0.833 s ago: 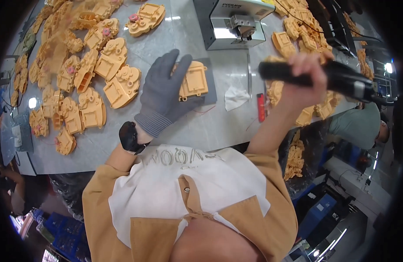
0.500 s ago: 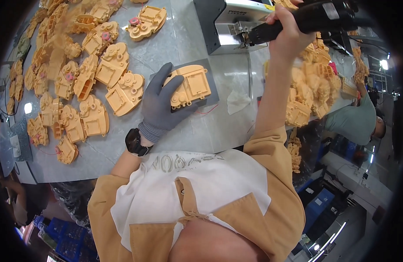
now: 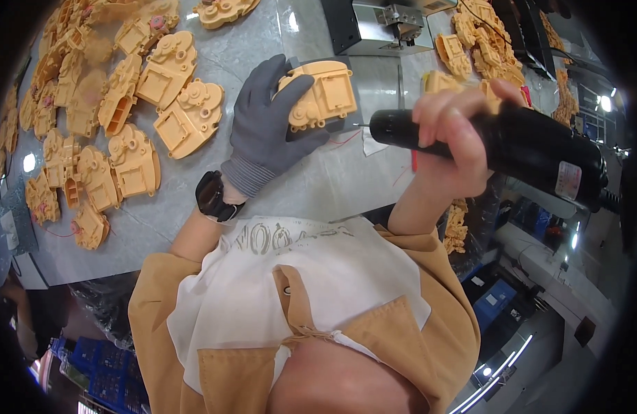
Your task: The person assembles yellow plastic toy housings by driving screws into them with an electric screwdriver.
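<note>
My left hand (image 3: 266, 114), in a grey glove with a dark watch at the wrist, grips a yellow-orange plastic housing (image 3: 329, 96) by its left side. The housing rests on a dark pad (image 3: 356, 83), its recessed rectangular face turned up. My bare right hand (image 3: 456, 134) is wrapped round a black electric screwdriver (image 3: 539, 148). That tool lies nearly level, its thin bit pointing left toward the housing's lower right corner, a small gap between them. A thin red wire (image 3: 346, 141) shows below the housing.
Many similar plastic housings (image 3: 187, 117) cover the table's left side. More lie in a heap (image 3: 487, 45) at the far right. A metal-fronted black machine (image 3: 394, 27) stands behind the pad. Blue crates (image 3: 104, 372) are below the table at left.
My right hand has brought the screwdriver from the machine's front down and nearer, beside the housing. My left hand keeps its hold on the housing. The whole view has shifted somewhat.
</note>
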`<state>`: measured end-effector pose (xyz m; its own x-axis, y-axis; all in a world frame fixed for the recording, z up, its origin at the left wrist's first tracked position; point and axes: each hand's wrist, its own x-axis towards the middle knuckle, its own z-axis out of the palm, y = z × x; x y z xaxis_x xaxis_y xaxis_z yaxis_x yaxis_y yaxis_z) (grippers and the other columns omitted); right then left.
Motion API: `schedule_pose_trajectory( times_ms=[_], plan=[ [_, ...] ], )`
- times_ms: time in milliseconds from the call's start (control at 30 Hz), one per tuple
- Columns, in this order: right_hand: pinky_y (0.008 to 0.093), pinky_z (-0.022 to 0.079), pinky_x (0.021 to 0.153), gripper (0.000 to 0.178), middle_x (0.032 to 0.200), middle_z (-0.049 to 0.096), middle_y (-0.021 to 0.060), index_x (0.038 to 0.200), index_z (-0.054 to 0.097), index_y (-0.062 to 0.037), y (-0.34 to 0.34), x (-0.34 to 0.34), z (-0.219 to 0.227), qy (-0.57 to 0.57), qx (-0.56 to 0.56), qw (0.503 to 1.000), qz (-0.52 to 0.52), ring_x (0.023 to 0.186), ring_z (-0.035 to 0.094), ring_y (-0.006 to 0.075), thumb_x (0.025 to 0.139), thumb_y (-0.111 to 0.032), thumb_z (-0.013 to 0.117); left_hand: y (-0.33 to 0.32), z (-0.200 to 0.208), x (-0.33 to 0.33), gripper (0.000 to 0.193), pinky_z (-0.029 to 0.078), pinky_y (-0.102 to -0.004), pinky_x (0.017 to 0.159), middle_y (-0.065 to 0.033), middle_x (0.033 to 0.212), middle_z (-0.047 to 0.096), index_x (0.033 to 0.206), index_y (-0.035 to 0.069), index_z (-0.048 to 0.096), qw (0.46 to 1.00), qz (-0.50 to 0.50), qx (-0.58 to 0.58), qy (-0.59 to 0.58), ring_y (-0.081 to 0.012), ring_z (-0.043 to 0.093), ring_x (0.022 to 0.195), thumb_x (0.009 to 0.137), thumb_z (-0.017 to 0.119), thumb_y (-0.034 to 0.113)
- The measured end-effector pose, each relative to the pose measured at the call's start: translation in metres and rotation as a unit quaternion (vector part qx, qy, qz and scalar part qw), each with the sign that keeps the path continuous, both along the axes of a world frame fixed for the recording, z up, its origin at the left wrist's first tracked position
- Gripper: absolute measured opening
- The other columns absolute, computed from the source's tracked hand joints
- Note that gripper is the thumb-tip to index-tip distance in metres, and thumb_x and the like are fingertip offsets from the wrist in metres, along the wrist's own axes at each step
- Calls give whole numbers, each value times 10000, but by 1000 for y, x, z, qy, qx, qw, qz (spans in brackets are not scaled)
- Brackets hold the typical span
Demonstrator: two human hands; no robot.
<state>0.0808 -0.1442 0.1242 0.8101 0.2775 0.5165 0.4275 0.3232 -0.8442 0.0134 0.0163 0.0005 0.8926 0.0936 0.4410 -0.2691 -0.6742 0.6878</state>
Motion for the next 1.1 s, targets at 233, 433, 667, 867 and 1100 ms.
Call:
schedule_pose_trajectory(
  times_ms=[233,433,667,867,1100],
  plan=[
    [293,436,466,449,575,482,60,1117,346,26,12,2,-5,9,54,998,-6,450,476,146,712,60,540,7,-4,-3,725,411,-426,888,-171,1227,437,1220,106,446,1000,-26,10,-5,-366,450,1112,590,777,246],
    [335,419,531,405,585,429,68,1106,350,-6,21,-2,-8,15,-80,996,-49,469,426,161,719,5,468,10,-1,-4,706,402,-426,893,-169,1200,466,1218,105,456,999,-31,12,-7,-354,462,1098,604,765,265],
    [227,432,468,408,587,551,70,1044,413,3,28,5,-16,14,-30,999,-17,475,499,108,691,80,601,12,1,-6,695,358,-439,961,-149,1188,474,1233,118,453,999,-26,10,32,-332,466,1100,622,752,262],
    [212,428,461,382,593,552,63,996,414,-19,27,10,-21,20,-30,999,-5,481,505,103,687,90,611,12,1,-3,699,333,-455,984,-120,1144,495,1239,127,451,997,-31,15,68,-325,469,1098,619,749,253],
    [237,448,481,437,597,544,76,1010,393,-41,28,6,-18,27,-24,999,-5,491,514,124,661,117,605,11,1,1,618,336,-444,988,-85,952,503,1176,168,485,999,-15,4,41,-272,495,961,629,731,317]
  ],
)
